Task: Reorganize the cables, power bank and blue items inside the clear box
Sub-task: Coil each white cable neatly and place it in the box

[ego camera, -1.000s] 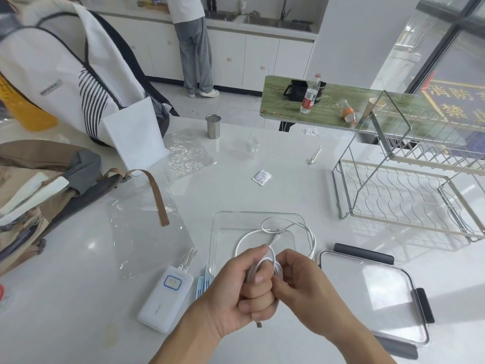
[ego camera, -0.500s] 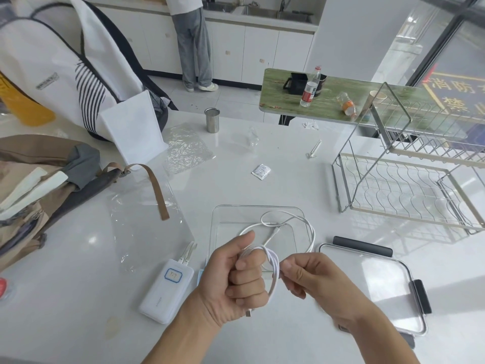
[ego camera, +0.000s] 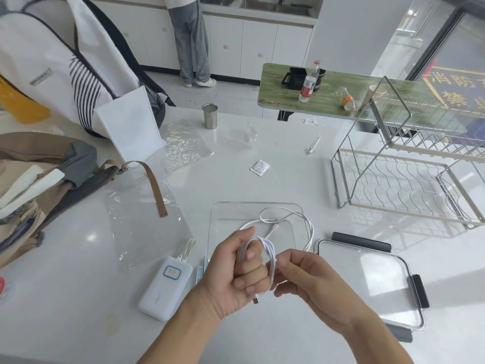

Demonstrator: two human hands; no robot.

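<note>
Cable (ego camera: 271,261) wound tighter, right hand (ego camera: 304,282) lower

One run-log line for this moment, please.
left hand: holds coiled white cable | right hand: pinches coil | clear box: loose cable inside | power bank: outside

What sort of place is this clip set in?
Probably a shared pantry or break room: a sink counter with white cabinets at the back, a wire dish rack on the white table.
</note>
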